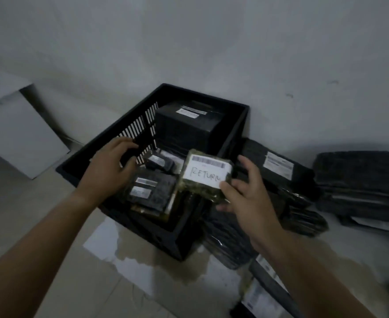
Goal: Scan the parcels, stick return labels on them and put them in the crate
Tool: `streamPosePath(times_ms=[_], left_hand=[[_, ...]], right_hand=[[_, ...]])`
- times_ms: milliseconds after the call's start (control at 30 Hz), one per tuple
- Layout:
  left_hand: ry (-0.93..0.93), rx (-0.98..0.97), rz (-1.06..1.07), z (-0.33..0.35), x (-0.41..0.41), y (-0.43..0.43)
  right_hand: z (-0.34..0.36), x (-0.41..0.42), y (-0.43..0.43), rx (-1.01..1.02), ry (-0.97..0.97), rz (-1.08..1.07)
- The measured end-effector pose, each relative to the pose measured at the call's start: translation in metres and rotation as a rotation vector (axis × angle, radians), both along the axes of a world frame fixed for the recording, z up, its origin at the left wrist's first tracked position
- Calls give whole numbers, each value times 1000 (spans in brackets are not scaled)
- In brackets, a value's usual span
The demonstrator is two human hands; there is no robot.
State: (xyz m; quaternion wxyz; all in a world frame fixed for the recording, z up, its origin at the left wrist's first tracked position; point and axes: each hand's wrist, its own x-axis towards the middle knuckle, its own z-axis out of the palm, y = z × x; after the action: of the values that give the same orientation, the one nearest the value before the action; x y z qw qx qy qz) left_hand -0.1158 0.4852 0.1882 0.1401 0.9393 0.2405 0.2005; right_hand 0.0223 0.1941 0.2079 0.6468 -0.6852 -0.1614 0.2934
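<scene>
— How many parcels lie in the crate (143,226)?
— Three that I can count: one big black box (188,127) at the back, one small dark parcel (159,161) before it, and one flat parcel (152,189) bearing two white stickers, nearest the front wall. A fourth parcel (200,192) hangs tilted over the crate's right side, carrying one barcode strip and one return label (206,176).
— And the two hands?
— The right hand (246,193) pinches the fourth parcel's lower corner, thumb on the label, fingers beneath. The left hand (110,166) hovers over the crate, fingers loosely spread, holding nothing.
— Outside?
— Dark parcels (303,180) heaped on the floor (39,214) at the right; their number I cannot tell
</scene>
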Motion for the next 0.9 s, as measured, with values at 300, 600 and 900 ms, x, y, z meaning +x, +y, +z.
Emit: streamPosePath(times_ms=[300,600,900], left_hand=[[286,-57,210,-31,-25,116],[191,-88,181,-34,-24,115],[245,-27,161,-29,-21,108]], right_hand=[[-37,16,188,-342,-8,206],[-118,16,235,-442,-31,305],[-41,25,165,-321,-142,497]])
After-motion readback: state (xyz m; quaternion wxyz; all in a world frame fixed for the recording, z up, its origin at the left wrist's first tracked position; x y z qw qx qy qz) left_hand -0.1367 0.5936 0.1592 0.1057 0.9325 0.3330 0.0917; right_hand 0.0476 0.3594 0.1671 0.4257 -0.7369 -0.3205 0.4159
